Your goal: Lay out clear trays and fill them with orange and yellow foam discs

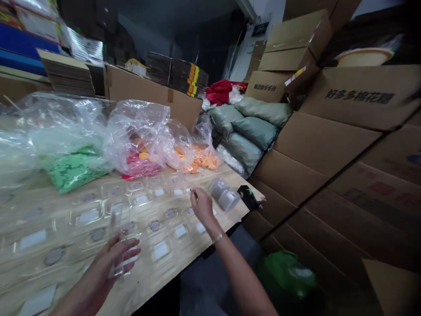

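Observation:
My left hand (113, 259) is closed around a clear plastic piece (118, 263), perhaps a thin box or a few lids; its exact shape is blurred. Farther right, my right hand (201, 204) reaches over the table with thumb and finger pinched together at a tiny pale thing too small to name. Clear plastic trays (88, 215) lie in rows on the wooden table (158, 285) under both hands. Some trays show white rectangles (161, 250), others greyish round pieces (154, 225). Beyond my right hand are stacked clear round containers (225, 193).
A black tape dispenser (249, 197) sits at the table's right corner. Plastic bags with green pieces (75, 169), pink pieces (141, 164) and orange pieces (200, 158) line the back. Cardboard boxes (329, 145) and grey-green sacks (256, 131) stand to the right.

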`<state>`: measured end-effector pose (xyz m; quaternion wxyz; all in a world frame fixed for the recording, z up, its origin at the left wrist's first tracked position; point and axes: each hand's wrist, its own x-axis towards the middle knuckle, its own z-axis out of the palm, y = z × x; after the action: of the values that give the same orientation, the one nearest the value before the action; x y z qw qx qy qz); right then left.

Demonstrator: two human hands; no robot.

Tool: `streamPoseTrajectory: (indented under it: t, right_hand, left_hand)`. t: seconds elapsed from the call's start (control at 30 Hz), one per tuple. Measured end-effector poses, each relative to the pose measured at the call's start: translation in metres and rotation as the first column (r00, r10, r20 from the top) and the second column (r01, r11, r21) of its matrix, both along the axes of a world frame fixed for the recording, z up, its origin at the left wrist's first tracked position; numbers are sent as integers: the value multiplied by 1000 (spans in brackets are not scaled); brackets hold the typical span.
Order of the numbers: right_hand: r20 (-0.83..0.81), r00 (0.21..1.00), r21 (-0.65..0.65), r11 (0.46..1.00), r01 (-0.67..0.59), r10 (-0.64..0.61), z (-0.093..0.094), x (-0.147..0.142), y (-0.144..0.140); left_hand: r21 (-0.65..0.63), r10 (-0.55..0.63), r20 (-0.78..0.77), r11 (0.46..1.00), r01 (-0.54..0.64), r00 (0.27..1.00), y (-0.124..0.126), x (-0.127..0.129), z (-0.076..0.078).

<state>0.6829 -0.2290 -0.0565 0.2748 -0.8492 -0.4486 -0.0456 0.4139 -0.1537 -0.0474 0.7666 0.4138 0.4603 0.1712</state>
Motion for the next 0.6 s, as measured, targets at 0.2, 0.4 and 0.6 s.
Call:
streamPoseTrajectory:
  t: [0.2, 0.4, 0.6]
  right_hand:
    - [253, 967, -361, 925, 122, -29, -5, 98, 63]
    - [217, 976, -358, 928, 108, -30, -16, 100, 86]
    - [-262, 879, 134, 917, -376, 399, -17, -25, 31]
  left_hand:
    - [-29, -22, -24, 999, 22, 999, 21, -6, -44]
    - [-90, -16, -63, 996, 11, 998, 49, -8, -54]
    - [20, -5, -21, 1000, 6, 1000, 16, 13, -30]
